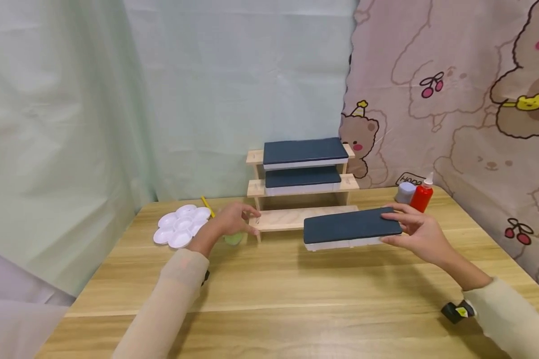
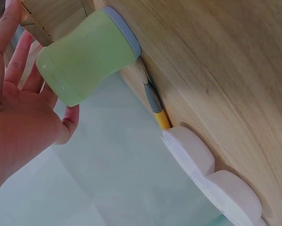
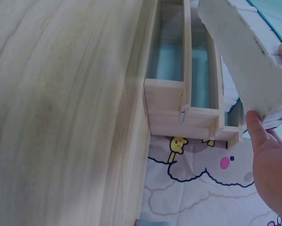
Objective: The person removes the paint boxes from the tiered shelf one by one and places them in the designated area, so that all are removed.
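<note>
Box [image 1: 352, 227], right of frame centre, overlaps front edge of lowest shelf [image 1: 283, 219]; wide table [image 1: 296, 299] extends below. Your right hand [image 1: 415, 232] pinches its right end; your left hand [image 1: 231, 219], loosely spread, is at shelf's left end.

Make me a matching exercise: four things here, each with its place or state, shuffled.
1. Flower-shaped palette
2. Red squeeze bottle
3. Three-tier wooden stand
4. Nearest navy-topped box

A. Bears two navy-topped boxes
B. Held in the right hand
C. Left of the left hand
D. Far right of the table

Pairs: 1-C, 2-D, 3-A, 4-B
</note>
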A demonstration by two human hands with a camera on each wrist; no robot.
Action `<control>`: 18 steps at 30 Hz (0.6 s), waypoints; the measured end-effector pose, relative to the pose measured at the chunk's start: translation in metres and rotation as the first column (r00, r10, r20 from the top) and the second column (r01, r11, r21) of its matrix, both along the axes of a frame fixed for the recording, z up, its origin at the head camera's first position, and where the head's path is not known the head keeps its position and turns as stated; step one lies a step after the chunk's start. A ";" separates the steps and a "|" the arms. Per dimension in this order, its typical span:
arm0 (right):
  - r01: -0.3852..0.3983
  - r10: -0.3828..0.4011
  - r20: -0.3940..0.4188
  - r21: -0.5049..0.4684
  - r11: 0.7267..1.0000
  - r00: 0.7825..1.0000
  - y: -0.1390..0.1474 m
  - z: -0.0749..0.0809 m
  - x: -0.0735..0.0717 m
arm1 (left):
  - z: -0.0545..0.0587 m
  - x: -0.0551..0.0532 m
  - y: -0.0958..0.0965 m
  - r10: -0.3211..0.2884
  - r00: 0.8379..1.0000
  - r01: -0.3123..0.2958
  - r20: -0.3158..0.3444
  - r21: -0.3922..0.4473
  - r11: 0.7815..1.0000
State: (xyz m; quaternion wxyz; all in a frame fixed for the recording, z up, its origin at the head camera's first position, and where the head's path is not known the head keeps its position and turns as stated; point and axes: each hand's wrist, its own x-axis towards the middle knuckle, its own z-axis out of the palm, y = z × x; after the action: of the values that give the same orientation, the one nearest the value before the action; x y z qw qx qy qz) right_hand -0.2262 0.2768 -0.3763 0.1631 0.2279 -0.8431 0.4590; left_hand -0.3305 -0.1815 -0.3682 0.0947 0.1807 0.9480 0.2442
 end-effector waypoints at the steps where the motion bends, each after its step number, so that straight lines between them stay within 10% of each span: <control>1: 0.004 -0.004 0.001 0.006 1.000 1.000 0.001 0.001 0.000 | -0.001 0.000 0.000 0.004 1.000 -0.004 -0.001 -0.006 1.000; 18: 0.018 -0.016 0.066 -0.027 0.999 0.998 0.004 0.000 0.003 | 0.002 0.000 0.001 0.008 1.000 -0.008 0.006 -0.020 1.000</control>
State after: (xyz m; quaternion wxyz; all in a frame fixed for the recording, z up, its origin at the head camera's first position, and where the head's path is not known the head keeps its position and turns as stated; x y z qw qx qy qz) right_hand -0.2230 0.2813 -0.3761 0.1426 0.2032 -0.8434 0.4765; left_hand -0.3305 -0.1806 -0.3661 0.0983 0.1750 0.9509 0.2356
